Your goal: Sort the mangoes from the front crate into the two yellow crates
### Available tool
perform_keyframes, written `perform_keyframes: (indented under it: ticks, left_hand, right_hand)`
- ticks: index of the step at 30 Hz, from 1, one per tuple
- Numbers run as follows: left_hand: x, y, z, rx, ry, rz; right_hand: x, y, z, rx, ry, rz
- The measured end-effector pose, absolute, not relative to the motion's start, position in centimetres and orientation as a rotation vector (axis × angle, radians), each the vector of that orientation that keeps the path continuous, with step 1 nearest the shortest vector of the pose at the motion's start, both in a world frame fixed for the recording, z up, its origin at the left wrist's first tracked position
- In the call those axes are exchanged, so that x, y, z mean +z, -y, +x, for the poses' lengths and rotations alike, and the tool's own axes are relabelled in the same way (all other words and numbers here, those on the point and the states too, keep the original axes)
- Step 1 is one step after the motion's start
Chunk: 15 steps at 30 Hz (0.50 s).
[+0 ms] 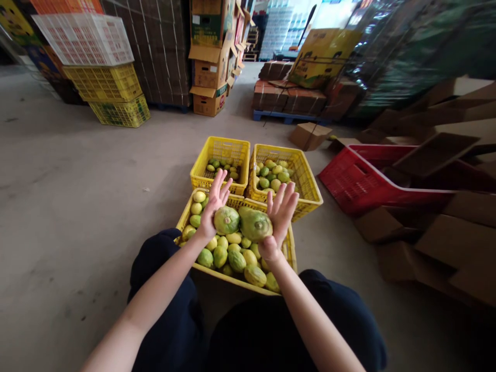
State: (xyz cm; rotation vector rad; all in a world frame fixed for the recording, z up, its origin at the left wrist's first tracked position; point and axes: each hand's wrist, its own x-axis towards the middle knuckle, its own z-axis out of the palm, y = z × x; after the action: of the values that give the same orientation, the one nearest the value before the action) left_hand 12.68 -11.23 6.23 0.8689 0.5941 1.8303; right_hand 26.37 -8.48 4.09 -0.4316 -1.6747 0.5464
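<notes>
Two green fruits are pressed side by side between my palms above a yellow crate (237, 285) full of green and yellow fruits. My left hand (215, 204), fingers stretched out, has its palm against the left fruit (227, 220). The larger right fruit (254, 224) rests against the palm of my right hand (279, 217), whose fingers are also spread. Beyond the hands stand two more yellow crates: the back left one (197, 166) holds some fruits on its bottom, and the back right one (310, 187) has a small heap of fruits.
A red crate (351, 178) with cardboard in it stands at the right, amid cardboard boxes (457, 237). Stacked crates (104, 82) are at the back left. Behind are cardboard stacks (209, 75) and a blue pallet (287, 117). My knees flank the near crate.
</notes>
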Motion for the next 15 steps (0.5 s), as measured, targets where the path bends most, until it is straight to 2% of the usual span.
perform_keyframes:
  ticks: [9, 15]
  left_hand:
    - [5.0, 11.1, 11.4, 1.813, -0.626, 1.031]
    - [5.1, 10.9, 11.3, 1.831, -0.659, 0.753]
  right_hand:
    - [3.6, 7.9, 26.3, 0.429, 1.813, -0.428]
    - [3.5, 8.7, 26.0, 0.565, 1.747, -0.38]
